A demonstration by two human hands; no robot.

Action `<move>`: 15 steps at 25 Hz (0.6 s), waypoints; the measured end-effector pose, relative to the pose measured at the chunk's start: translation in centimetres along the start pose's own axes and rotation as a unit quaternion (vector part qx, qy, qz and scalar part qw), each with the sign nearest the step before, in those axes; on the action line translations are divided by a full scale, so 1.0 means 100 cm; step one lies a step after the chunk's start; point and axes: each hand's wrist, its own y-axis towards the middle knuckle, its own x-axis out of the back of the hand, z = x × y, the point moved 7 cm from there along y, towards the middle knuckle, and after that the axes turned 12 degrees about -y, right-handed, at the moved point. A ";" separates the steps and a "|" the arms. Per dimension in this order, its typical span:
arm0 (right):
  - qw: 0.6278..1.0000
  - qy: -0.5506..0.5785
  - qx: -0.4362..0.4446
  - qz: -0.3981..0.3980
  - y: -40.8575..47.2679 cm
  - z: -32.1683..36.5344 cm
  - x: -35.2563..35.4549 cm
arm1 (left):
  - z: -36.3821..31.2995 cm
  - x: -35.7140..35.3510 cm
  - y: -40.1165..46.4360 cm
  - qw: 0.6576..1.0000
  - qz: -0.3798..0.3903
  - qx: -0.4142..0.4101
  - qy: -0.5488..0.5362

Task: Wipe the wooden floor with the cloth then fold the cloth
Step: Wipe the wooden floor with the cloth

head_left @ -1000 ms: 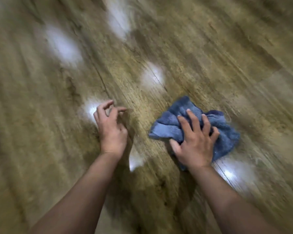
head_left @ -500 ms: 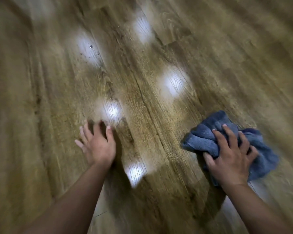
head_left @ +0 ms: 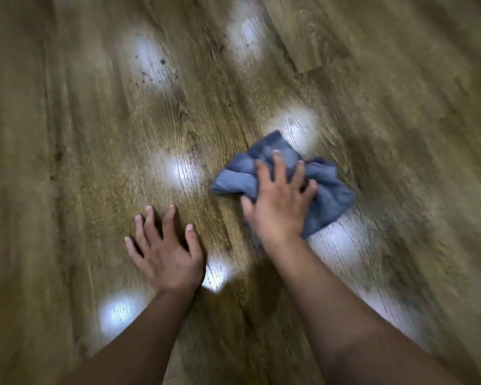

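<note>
Cloth (head_left: 325,195): blue-grey, crumpled, lying on the wooden floor (head_left: 95,134) right of centre.
Right hand (head_left: 279,207): on top of the cloth, fingers spread and bent into its folds, gripping it.
Left hand (head_left: 167,254): flat on bare floor just left of the cloth, fingers spread, holding nothing.
Floor: brown planks with pale glare patches; small dark specks in the far-left patch (head_left: 153,70).
</note>
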 end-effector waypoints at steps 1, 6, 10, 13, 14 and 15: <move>0.999 -0.007 0.035 0.001 -0.002 0.019 -0.002 | -0.001 0.001 0.000 1.000 -0.003 -0.001 -0.003; 0.980 -0.033 0.190 -0.045 -0.087 0.005 -0.003 | 0.000 0.001 0.000 1.000 0.006 0.003 -0.011; 0.983 -0.039 0.170 -0.060 -0.104 -0.079 -0.006 | 0.000 0.000 -0.001 1.000 0.016 0.009 -0.005; 0.996 -0.029 0.065 -0.045 -0.068 -0.092 -0.005 | 0.004 -0.002 0.002 0.999 0.022 0.014 0.022; 0.999 -0.022 0.018 -0.043 -0.058 -0.085 -0.005 | 0.004 -0.003 0.002 0.999 0.026 0.012 0.028; 0.999 -0.010 -0.027 -0.039 -0.051 -0.076 -0.005 | 0.004 -0.004 0.002 0.999 0.030 0.007 0.029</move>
